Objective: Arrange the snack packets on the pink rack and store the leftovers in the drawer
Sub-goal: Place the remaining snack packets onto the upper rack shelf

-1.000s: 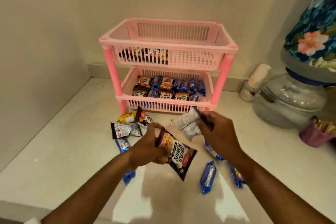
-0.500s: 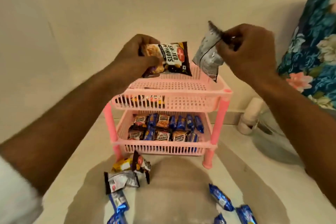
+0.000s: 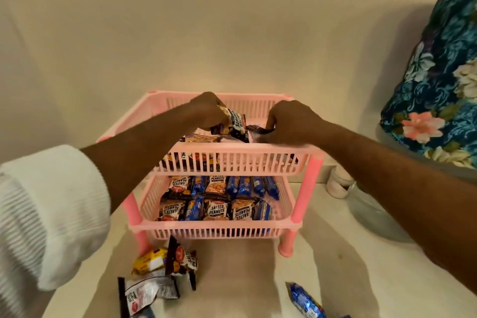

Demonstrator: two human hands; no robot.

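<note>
Two hands reach into the two-tier pink plastic rack (image 3: 232, 148): left hand (image 3: 206, 110) pinches one salted-peanut packet (image 3: 236, 124); right hand (image 3: 290, 121) seemingly pinches one dark packet (image 3: 256, 128).

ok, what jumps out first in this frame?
The pink rack in the middle, its lower tier packed with peanut and blue packets. Both hands are in the top tier: the left hand holds a peanut packet, the right hand a dark packet. More loose packets lie in front.
</note>
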